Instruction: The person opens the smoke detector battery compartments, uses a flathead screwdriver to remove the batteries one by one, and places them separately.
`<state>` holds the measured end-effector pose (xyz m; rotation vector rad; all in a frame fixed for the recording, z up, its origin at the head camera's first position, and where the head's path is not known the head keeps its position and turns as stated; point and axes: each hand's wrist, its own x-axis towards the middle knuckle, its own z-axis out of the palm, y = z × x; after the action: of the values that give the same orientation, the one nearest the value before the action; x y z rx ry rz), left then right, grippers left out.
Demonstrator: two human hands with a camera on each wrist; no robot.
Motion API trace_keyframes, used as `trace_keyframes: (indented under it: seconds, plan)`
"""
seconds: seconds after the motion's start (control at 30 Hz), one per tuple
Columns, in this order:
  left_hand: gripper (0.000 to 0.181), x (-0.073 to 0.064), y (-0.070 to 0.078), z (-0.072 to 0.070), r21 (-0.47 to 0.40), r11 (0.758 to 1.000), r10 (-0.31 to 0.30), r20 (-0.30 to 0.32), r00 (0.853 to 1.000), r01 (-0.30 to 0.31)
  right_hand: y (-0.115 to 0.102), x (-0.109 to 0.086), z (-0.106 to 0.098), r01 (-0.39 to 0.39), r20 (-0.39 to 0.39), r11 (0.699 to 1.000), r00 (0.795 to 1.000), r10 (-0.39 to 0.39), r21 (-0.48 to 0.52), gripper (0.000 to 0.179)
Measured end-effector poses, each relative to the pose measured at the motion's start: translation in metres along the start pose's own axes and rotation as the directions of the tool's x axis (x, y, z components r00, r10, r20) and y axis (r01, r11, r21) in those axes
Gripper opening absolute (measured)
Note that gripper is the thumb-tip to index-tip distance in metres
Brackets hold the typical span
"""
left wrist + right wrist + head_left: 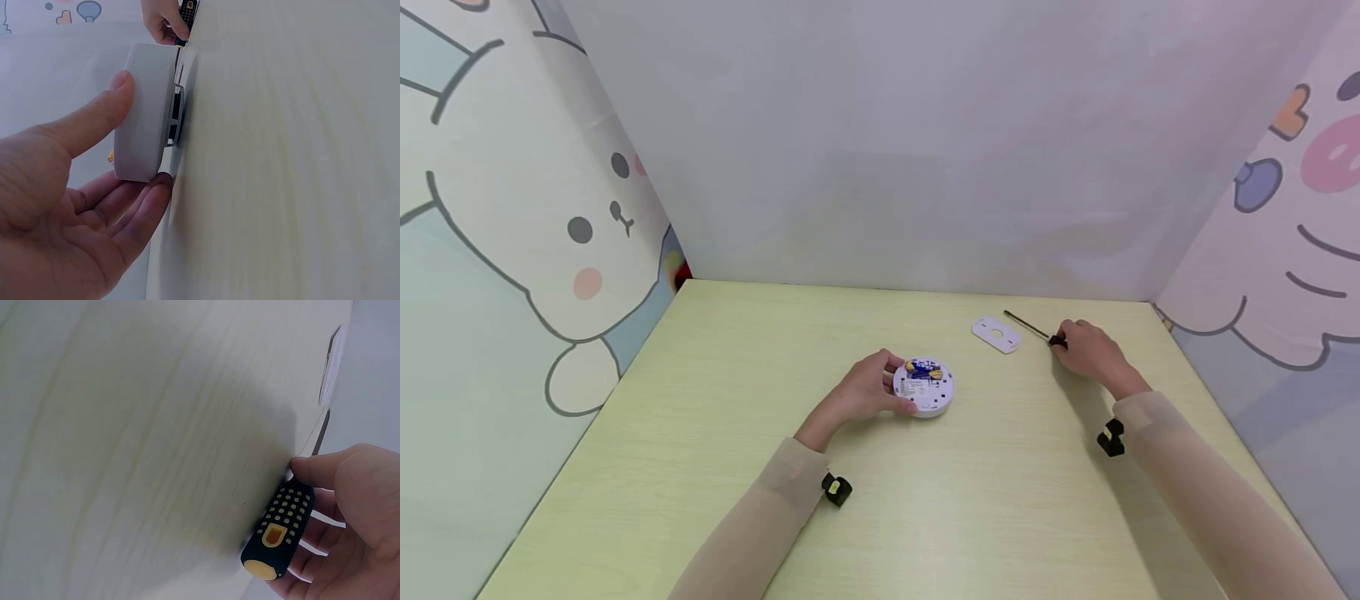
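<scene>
My left hand (867, 387) grips a round white smoke detector (917, 388) by its left side, thumb on the near rim and fingers round the far side. Its upturned back bears a printed label and a blue and yellow bundle. In the left wrist view, a smaller slotted part (176, 119) juts from its underside close over the table. My right hand (1092, 346) holds a screwdriver by its handle (286, 515), black with yellow dots and a yellow end; the thumb sits near the neck. The thin dark shaft (1026, 323) points away to the left.
A flat white mounting plate (983, 330) with a central hole lies on the pale wooden table (700, 467), left of the screwdriver's tip. A plain pale wall (887, 167) stands behind the table, and cartoon-printed panels (490, 208) flank it.
</scene>
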<state>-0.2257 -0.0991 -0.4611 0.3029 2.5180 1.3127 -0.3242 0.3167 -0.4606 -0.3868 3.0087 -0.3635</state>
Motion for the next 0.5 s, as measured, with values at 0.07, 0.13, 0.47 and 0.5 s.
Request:
trace_keyframes:
  seconds: [0.07,0.13,0.47,0.5]
  plan:
    - [0.074,0.0001,0.0001,-0.0001,-0.002,1.000,0.000,0.001,1.000,0.000,0.0002,-0.0001,-0.0001,-0.006,0.007,1.000,1.000,0.006,0.002,0.033]
    - [0.075,-0.0002,0.0001,-0.0001,-0.002,1.000,0.000,0.000,1.000,0.000,-0.0008,-0.0006,-0.0009,-0.009,0.013,1.000,1.000,0.009,0.007,0.034]
    - [0.075,-0.0003,-0.0006,-0.0002,0.004,1.000,0.004,-0.004,1.000,-0.004,0.0005,-0.0002,-0.0032,-0.015,0.016,1.000,1.000,0.015,0.009,0.037]
    - [0.075,-0.0001,-0.0007,-0.0003,0.005,1.000,0.005,-0.003,1.000,-0.005,0.0001,-0.0004,-0.0043,-0.015,0.016,1.000,1.000,0.015,0.008,0.037]
